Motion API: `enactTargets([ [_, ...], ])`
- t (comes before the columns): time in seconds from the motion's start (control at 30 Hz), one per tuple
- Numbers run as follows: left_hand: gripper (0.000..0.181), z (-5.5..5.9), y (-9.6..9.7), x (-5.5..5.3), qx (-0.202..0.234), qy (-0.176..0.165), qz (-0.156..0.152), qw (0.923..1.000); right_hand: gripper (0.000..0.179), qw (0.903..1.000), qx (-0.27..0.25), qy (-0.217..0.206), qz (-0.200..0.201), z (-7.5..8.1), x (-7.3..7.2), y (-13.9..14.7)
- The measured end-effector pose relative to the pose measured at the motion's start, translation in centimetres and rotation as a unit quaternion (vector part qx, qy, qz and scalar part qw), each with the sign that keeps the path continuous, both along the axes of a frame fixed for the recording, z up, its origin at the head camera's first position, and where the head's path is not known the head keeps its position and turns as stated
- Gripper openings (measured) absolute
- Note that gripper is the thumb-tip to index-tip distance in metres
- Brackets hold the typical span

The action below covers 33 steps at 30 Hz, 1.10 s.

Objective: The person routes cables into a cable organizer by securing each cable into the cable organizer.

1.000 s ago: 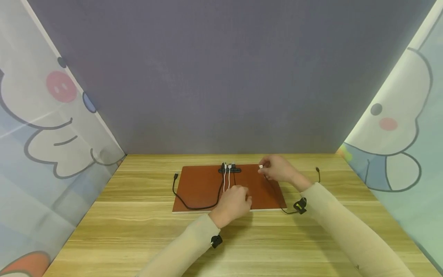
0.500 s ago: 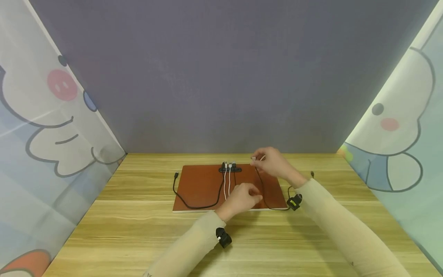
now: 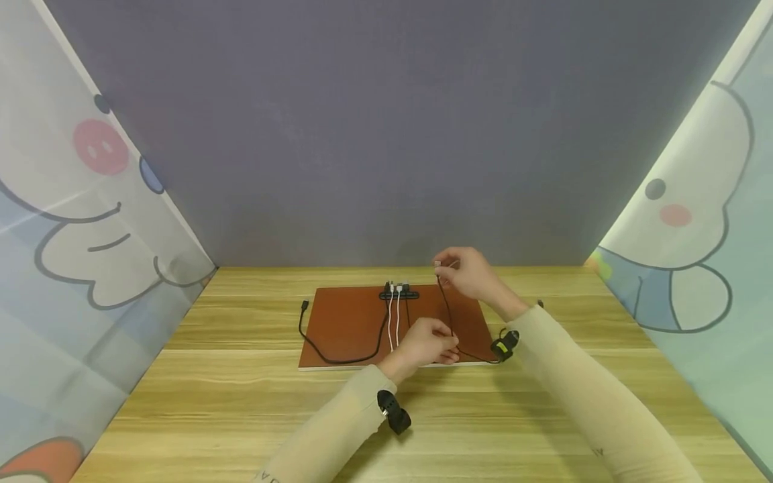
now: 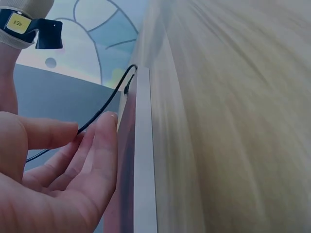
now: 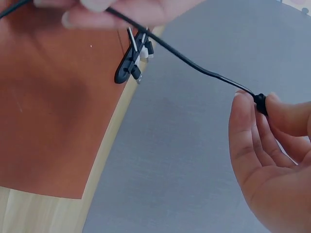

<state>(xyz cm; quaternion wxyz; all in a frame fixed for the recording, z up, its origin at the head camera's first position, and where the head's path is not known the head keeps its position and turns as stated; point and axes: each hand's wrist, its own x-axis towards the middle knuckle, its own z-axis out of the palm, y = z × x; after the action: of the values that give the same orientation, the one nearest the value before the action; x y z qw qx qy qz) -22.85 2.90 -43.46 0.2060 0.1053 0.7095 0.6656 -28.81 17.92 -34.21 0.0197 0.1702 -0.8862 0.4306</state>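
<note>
My right hand pinches the plug of a thin black cable between thumb and fingertips, raised over the far right edge of a brown board. Lower down, my left hand holds the same cable between its thumb and fingers, just above the board's near edge; the left wrist view shows the cable passing between them. Left of the right hand, a black cable holder lies at the board's far edge with several black and white cables in it.
A thicker black cable curves from the holder over the board's left side, its end on the wooden table. Another small dark cable end lies right of the board. A grey wall stands behind the table.
The right hand has moved left and up with the plug. The left hand has shifted right and taken hold of the cable, which now runs between both hands.
</note>
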Motion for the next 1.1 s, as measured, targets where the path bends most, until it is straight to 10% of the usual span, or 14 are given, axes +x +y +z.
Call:
enactTargets([
  [0.5, 0.005, 0.4, -1.1, 0.1, -0.099, 0.048, 0.07, 0.9914, 0.025, 0.9998, 0.004, -0.001, -0.018, -0.5, -1.8, 0.2],
  [0.87, 0.037, 1.2, -2.1, 0.4, -0.259, 0.175, 0.084, 0.9462, 0.022, 0.9993, 0.033, 0.008, -0.013, -1.5, -3.6, -1.5],
  [1.1, 0.056, 1.5, -2.0, 0.4, -0.315, 0.191, 0.08, 0.9263, 0.02, 0.9992, 0.037, 0.007, -0.014, -2.9, -4.8, -2.3],
])
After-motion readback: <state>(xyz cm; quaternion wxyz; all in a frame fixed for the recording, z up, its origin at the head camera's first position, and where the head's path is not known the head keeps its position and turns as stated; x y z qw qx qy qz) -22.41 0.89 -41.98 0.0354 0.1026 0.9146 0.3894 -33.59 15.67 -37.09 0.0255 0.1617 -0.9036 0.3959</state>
